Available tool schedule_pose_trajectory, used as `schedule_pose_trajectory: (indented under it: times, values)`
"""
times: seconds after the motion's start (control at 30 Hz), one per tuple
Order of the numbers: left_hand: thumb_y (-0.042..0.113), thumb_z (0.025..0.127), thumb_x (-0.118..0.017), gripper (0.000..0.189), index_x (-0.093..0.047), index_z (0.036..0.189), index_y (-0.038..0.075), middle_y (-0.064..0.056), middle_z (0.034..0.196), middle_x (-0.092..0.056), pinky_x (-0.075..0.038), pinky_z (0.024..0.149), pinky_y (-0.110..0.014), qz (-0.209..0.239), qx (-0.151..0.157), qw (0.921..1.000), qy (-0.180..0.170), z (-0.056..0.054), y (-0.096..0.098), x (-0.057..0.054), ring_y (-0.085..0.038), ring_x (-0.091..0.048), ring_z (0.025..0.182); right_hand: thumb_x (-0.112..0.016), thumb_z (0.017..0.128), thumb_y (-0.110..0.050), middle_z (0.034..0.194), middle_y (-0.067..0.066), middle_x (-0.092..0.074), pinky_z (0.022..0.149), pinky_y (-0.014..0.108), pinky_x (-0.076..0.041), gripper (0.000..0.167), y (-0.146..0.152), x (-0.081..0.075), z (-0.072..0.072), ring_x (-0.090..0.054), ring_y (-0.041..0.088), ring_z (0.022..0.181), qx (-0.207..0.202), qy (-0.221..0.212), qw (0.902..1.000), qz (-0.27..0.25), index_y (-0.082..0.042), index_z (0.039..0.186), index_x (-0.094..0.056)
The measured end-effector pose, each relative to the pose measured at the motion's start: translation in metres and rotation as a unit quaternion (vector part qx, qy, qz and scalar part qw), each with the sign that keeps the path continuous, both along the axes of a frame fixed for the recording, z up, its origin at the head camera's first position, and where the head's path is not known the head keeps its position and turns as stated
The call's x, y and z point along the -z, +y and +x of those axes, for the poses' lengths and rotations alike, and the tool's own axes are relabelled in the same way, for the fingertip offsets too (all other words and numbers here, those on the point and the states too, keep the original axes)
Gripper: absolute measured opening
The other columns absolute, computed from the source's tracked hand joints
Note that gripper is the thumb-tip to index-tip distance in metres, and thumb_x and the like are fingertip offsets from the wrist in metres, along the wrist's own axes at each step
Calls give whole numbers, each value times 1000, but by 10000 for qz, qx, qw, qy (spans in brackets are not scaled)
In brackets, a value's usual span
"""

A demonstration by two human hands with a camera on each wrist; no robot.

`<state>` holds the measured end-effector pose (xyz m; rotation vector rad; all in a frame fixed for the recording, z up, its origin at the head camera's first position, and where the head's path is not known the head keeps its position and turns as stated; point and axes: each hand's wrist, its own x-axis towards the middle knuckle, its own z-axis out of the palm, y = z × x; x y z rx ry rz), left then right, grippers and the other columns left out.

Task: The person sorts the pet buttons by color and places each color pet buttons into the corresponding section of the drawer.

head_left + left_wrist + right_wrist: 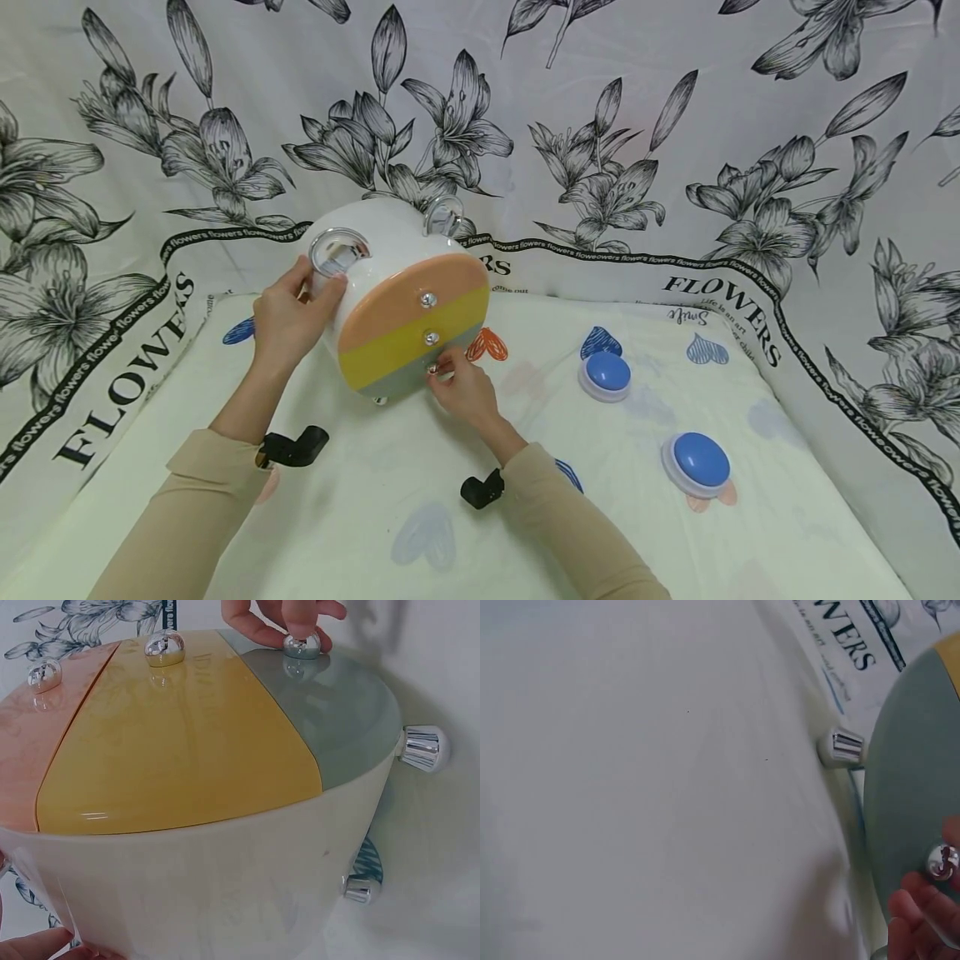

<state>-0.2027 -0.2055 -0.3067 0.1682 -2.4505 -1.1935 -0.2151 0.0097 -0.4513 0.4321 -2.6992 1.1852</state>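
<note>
A glossy white oval drawer box (390,225) stands tilted on the bed-like surface. Its front carries an orange drawer (386,302), a yellow drawer (393,343) and a grey-green drawer (390,383), each with a round silver knob. My left hand (292,321) grips the box's left side beside a silver-rimmed round fitting (339,250), thumb toward the front, other fingers partly hidden behind. With thumb and fingertips, my right hand (468,396) pinches the grey-green drawer's knob (301,648). In the left wrist view, the three drawer fronts sit close against one another.
Two blue push buttons on white bases, the farther one (608,371) and the nearer one (702,459), lie to the right. Silver feet (424,748) stick out beneath the box. A flower-printed cloth (585,167) rises behind. Another silver round fitting (444,217) sits on top.
</note>
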Motion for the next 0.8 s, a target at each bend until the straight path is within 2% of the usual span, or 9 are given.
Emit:
schedule_pose_trajectory:
  times: [0.13,0.2,0.43,0.53,0.67,0.73,0.8]
  values:
    - [47,87,-52,43,-53,102,6,-11,97,-53,-50,72,-20,-61,-8,10000,55,-1,0,0,-24,-52,95,-65,83,-31,88,-6,-69,53,19,-44,25,-5,-1,0,-64,6,67,146,-99,9998,115,-15,98,-53]
    - [47,87,-52,43,-53,101,6,-11,97,-53,-51,72,-21,-74,-7,9999,67,-1,0,0,-24,-52,94,-66,82,-32,85,-6,-68,50,19,-43,26,-7,-2,-1,-62,6,65,257,-110,9995,148,-15,96,-53]
    - [47,88,-52,43,-53,102,6,-11,96,-52,-52,85,-38,-40,4,10000,82,-2,1,0,-24,-53,97,-66,81,-35,80,-8,-65,46,20,-38,26,-13,-1,-4,-57,6,60,551,-184,9980,269,-16,91,-52]
    - [46,88,-52,42,-52,100,6,-11,95,-51,-53,84,-36,-30,12,10000,86,-1,0,0,-24,-52,97,-67,80,-33,78,-8,-65,45,20,-38,25,-13,-1,-5,-58,7,60,563,-171,9979,269,-16,89,-51]
    - [47,87,-52,43,-52,99,6,-10,94,-51,-51,75,-23,-69,-3,9999,78,-1,0,0,-23,-52,95,-67,80,-33,76,-9,-65,46,21,-38,24,-14,-1,-5,-58,8,61,581,-196,9977,272,-17,87,-51]
    - [47,87,-52,43,-52,100,6,-10,95,-52,-51,75,-23,-75,-2,10000,65,-1,0,1,-24,-52,95,-68,79,-33,74,-10,-64,45,21,-38,24,-14,-1,-6,-57,7,60,594,-198,9977,263,-18,86,-51]
    - [47,87,-52,43,-53,101,6,-11,97,-53,-53,78,-28,-65,10,10000,58,-1,-1,1,-24,-53,96,-69,78,-33,73,-10,-64,45,20,-37,24,-14,-2,-6,-56,6,58,600,-194,9976,284,-18,85,-51]
